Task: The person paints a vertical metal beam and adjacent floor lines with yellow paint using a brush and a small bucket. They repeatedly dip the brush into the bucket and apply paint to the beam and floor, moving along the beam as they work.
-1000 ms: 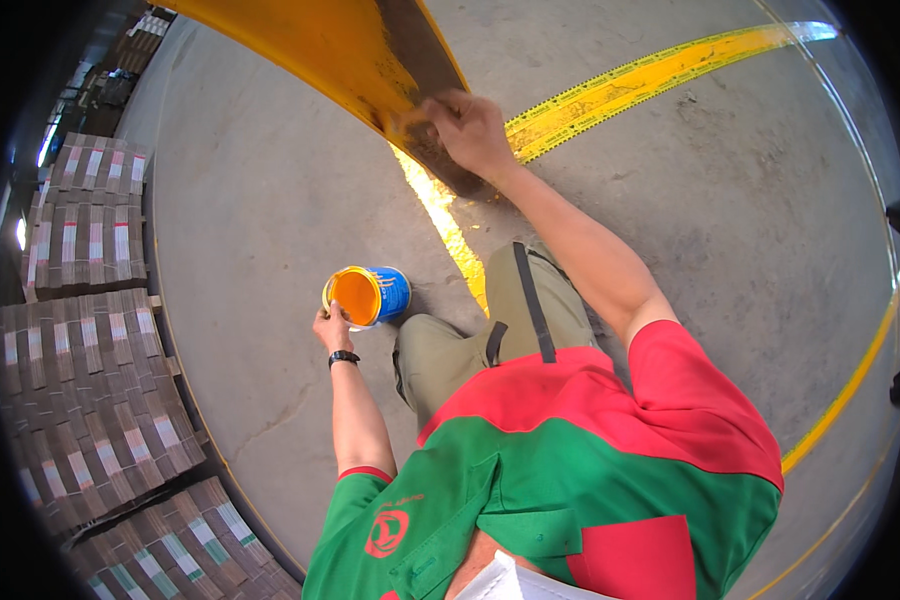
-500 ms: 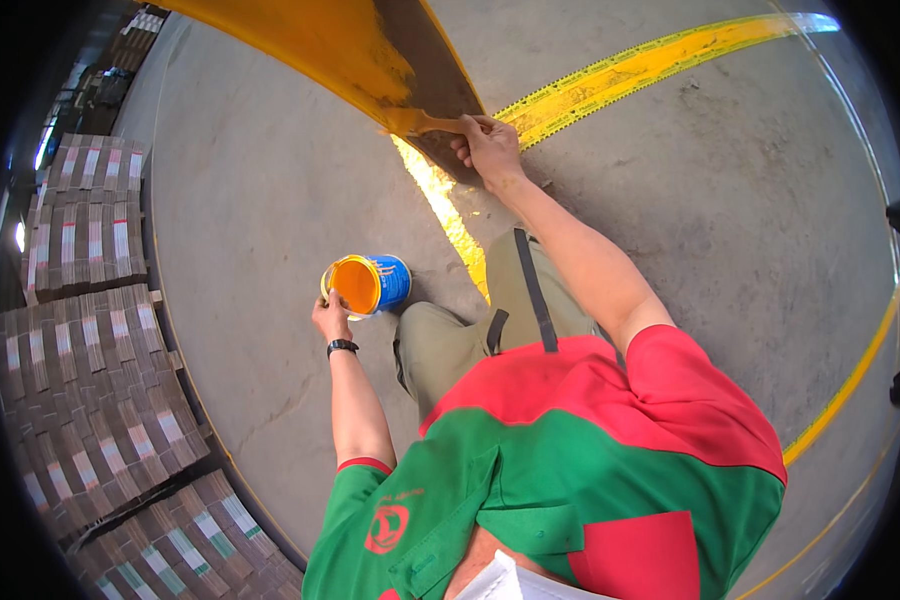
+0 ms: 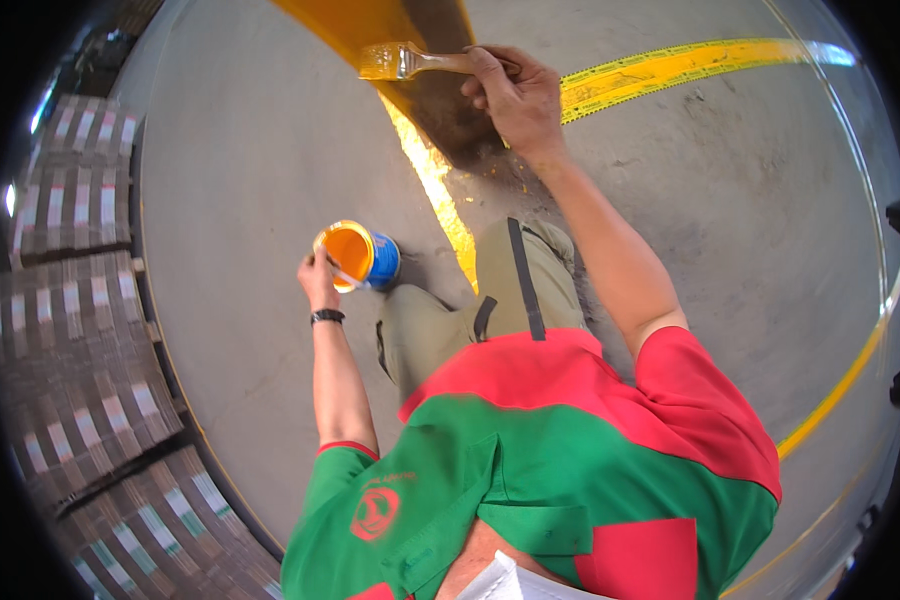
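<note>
My right hand is closed round the handle of a paintbrush, whose bristles are coated in yellow paint. The brush lies over a tall column or beam, partly painted yellow and partly dark brown; whether the bristles touch it I cannot tell. On the left, my left hand grips a blue paint can at its rim or handle. The can is tilted with its mouth toward that hand, and orange-yellow paint coats its inside. My left fingers partly cover the can's edge.
Stacks of flat brown cardboard line the left side. Yellow tape crosses the grey floor on the right, and a bright yellow strip runs from the column toward my knees. Another yellow line curves along the right.
My right hand has moved up and slightly right, lifting the brush away from the column's lower edge. The can and my left hand have shifted slightly up and left in the view.
</note>
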Tool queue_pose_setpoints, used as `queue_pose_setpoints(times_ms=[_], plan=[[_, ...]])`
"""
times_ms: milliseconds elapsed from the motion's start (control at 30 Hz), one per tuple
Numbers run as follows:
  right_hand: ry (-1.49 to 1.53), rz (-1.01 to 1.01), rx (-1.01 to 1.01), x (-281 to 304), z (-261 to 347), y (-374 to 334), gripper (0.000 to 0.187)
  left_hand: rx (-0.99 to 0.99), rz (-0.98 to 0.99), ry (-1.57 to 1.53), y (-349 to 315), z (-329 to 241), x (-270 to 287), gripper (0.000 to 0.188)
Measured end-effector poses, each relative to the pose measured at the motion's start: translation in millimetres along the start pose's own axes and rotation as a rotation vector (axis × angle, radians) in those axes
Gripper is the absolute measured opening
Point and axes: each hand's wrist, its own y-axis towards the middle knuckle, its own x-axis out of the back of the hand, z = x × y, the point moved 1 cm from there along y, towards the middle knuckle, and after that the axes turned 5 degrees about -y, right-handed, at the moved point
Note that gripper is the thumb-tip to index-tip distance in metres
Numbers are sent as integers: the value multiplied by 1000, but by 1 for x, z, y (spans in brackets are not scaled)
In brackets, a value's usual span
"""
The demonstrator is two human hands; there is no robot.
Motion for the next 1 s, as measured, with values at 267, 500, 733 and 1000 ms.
queue_pose_setpoints(times_ms=[267, 500, 733, 1000], plan=[[-515, 658, 223, -57, -15, -46, 27, -80, 92, -294, -44, -76, -32, 24], [-980, 905, 426, -98, -60, -48, 24, -163, 214, -304, -86, -121, -89, 24], [-1273, 957, 533, -84, -86, -36, 14, -269, 341, -214, -108, -141, -140, 25], [-1321, 914, 294, -45, -72, -26, 17, -303, 417, -212, -124, -160, -170, 26]])
